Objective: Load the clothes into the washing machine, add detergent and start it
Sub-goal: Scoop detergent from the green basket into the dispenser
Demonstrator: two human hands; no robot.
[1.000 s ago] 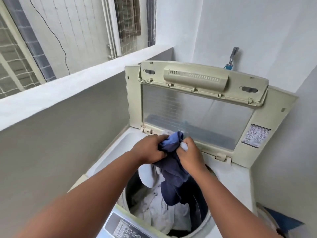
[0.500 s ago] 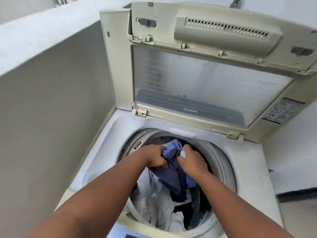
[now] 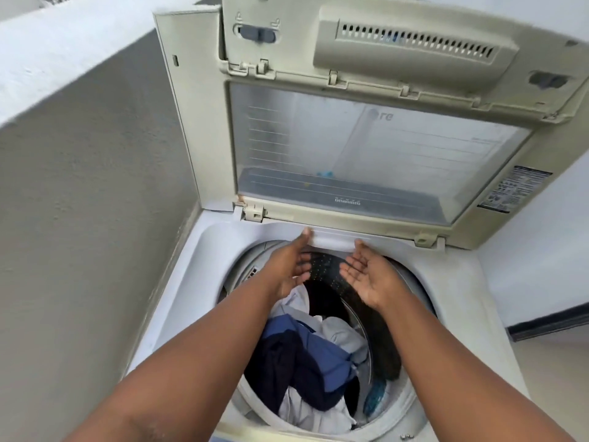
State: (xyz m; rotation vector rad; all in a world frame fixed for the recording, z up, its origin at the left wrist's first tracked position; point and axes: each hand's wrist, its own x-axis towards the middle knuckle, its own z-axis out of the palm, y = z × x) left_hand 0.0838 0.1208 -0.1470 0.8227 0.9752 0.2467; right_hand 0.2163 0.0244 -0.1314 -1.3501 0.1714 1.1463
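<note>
My left hand [image 3: 291, 266] and right hand [image 3: 366, 277] hover spread and empty above the drum [image 3: 357, 301]. The clothes [image 3: 306, 355] lie piled inside the washing machine [image 3: 462, 291]. Risk: an uneven heap may unbalance the spin; the raised lid [image 3: 350, 148] might drop onto my wrists.

Left hand [image 3: 291, 269] and right hand [image 3: 366, 275] empty, fingers spread, palms facing

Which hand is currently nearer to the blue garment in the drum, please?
Left. The left hand hovers open just above and behind the blue garment; the right hand hovers open farther off to the right.
</note>
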